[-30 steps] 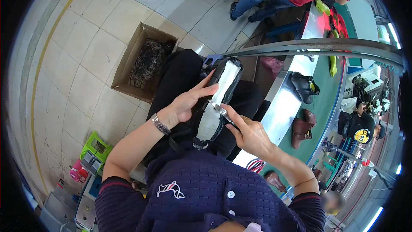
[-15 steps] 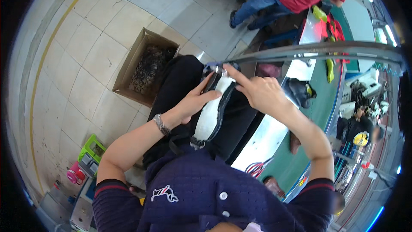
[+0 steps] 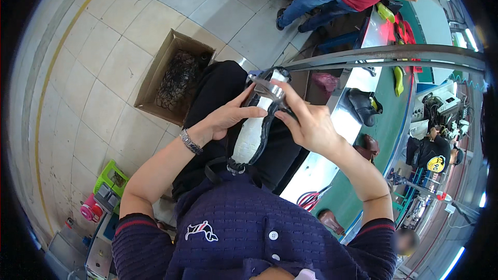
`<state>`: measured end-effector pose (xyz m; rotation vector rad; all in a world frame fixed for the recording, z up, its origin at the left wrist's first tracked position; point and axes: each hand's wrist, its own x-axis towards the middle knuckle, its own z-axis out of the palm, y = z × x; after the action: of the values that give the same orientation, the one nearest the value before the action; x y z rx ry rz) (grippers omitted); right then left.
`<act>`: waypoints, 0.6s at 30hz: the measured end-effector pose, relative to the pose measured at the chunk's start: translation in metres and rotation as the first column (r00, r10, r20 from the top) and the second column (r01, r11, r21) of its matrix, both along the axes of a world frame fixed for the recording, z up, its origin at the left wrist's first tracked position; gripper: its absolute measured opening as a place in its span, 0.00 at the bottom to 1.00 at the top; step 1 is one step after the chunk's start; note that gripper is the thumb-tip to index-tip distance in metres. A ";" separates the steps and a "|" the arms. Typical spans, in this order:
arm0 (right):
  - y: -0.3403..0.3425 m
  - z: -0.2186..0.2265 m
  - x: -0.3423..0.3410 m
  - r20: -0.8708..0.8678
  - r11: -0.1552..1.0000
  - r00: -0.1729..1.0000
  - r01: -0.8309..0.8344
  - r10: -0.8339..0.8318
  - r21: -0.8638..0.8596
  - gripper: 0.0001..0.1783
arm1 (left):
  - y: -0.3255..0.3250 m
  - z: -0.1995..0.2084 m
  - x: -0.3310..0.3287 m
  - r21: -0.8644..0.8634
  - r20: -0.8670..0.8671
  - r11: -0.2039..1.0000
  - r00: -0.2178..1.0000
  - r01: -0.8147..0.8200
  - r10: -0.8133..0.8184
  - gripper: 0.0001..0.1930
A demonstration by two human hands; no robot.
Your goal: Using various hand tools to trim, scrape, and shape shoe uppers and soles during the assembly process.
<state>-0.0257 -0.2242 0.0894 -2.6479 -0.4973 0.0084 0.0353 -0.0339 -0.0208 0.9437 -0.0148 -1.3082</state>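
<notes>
We had a black shoe (image 3: 250,139) in hand, right of the cardboard box (image 3: 156,78).
Nearer the box, our left hand (image 3: 231,117) gripped the shoe; farther from it, our right hand (image 3: 312,125) held a metal tool (image 3: 272,92) over the white underside (image 3: 253,128).

At left, passage is offered over the beige tiled floor (image 3: 104,80); nearer the middle, an open brown cardboard box (image 3: 158,113) is met; the near half of the white-bottomed black shoe (image 3: 251,139) can be reached, its far half being obstructed by a silvery metal tool (image 3: 274,91) in the right hand (image 3: 311,124); at right, the green-topped bench (image 3: 390,119) is crossed, farther off, by a grey metal bar (image 3: 384,56).
</notes>
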 end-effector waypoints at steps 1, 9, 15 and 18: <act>-0.002 -0.005 -0.004 -0.195 0.986 0.980 0.000 -0.032 -0.165 0.38 | 0.000 -0.003 0.000 -0.022 -0.002 1.000 1.000 0.015 -0.015 0.52; 0.011 0.015 -0.001 -0.120 1.000 0.993 0.009 -0.012 -0.023 0.37 | 0.008 0.000 0.003 -0.041 -0.017 0.997 0.998 0.061 -0.062 0.53; 0.003 -0.012 -0.004 -0.403 0.959 0.912 -0.039 -0.080 -0.280 0.35 | 0.022 -0.016 -0.030 -0.212 -0.363 0.954 0.923 -0.212 0.125 0.37; 0.005 -0.009 -0.007 -0.413 0.965 0.907 -0.036 -0.078 -0.262 0.36 | 0.014 -0.006 -0.048 -0.063 -0.117 0.961 0.958 -0.269 0.261 0.38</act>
<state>-0.0327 -0.2190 0.0806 -2.7894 -0.3361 0.6713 -0.0125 -0.0199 -0.0267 0.7772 0.1391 -1.0994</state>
